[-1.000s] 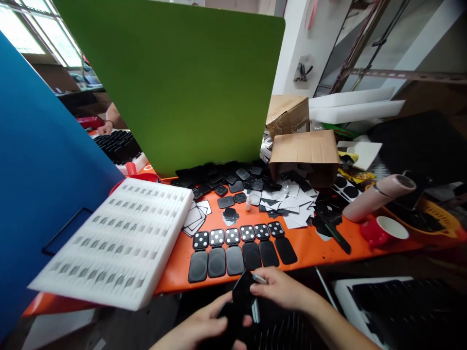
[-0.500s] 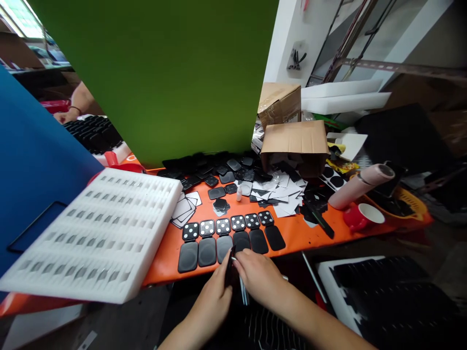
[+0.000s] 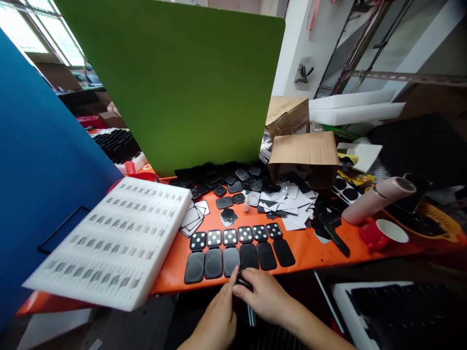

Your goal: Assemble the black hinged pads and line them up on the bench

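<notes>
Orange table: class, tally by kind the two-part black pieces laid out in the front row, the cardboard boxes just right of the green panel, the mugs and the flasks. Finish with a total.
Two-part black pieces: 6
Cardboard boxes: 2
Red mug: 1
Pink flask: 1
Total: 10

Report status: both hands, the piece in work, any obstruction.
Left hand and right hand closed together on black piece, mostly hidden by fingers. Row of six dotted black pieces just beyond. Nothing visibly blocking the hands.
</notes>
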Tool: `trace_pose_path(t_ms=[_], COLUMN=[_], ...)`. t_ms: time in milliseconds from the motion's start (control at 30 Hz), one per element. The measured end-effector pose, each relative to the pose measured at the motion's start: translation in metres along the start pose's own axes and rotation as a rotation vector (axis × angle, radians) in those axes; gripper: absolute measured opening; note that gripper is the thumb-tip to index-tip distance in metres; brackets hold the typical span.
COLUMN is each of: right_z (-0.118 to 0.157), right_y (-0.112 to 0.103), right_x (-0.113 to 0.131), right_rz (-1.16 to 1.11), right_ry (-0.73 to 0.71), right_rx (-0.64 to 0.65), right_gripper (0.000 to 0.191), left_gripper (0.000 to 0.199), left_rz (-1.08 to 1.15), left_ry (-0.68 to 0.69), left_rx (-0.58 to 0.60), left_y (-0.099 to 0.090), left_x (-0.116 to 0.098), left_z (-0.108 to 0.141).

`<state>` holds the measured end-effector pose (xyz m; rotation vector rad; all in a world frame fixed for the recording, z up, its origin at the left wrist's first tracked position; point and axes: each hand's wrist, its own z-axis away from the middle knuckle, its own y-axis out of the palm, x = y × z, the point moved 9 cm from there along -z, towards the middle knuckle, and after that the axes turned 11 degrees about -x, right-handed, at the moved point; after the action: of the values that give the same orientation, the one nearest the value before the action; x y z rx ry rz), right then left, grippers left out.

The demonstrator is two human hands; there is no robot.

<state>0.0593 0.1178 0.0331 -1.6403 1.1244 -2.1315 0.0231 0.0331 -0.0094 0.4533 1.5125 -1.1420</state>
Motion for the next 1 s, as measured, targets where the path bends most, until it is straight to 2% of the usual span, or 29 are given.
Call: trace_pose_path(t_ms=[233,433,467,533,633,700,767,867,933,1000], right_z=[-0.002,0.005,0.005,0.003,0.003,0.005,0.007,0.01,0.011,0.012], right_y=[0.004,0.002,0.002,0.005,0.018,0.017,0.004,-0.011,-0.012,-0.011], right_x=[-0.013,-0.01,-0.01,-0.014,-0.025,-0.024,-0.015,0.003,0.011,0.015], right_rz=[-0.063,0.034,0.023,-0.099,-0.462,-0.579,-0.461,-0.08,0.101,0.186], right_ry=[0.055,0.019,0.017,0.064,0.221,0.242,0.138,-0.027,-0.067,-0.075], right_rx=[-0.02,-0.065,-0.092,-0.121,-0.017,0.036,0.009,-0.047,-0.056,-0.064], right_gripper=[0.024,0.027,0.029,0.034,0.041,0.042,0.037,0.029,0.027,0.028], left_gripper=[0.075,0.069,0.068,0.069,0.073,0.069,0.068,0.072,0.074,0.076], left_rz=[-0.032,0.038,0.088,0.261,0.621,0.765,0.728,0.398,0.159,0.001], left_ry=[0.021,0.0,-0.039,-0.199,-0.51,-0.598,-0.567,-0.347,-0.176,-0.082], left_rx=[0.02,0.06,0.049,0.021,0.044,0.075,0.076,0.013,-0.041,-0.043], left_y=[-0.001,0.009,0.011,0.016,0.028,0.031,0.027,0.012,0.003,0.0], left_x=[0.0,-0.006,-0.005,0.001,0.007,0.003,0.0,-0.005,-0.014,-0.021], left_z=[-0.005,-0.005,-0.006,-0.007,-0.002,0.001,-0.001,-0.008,-0.012,-0.012])
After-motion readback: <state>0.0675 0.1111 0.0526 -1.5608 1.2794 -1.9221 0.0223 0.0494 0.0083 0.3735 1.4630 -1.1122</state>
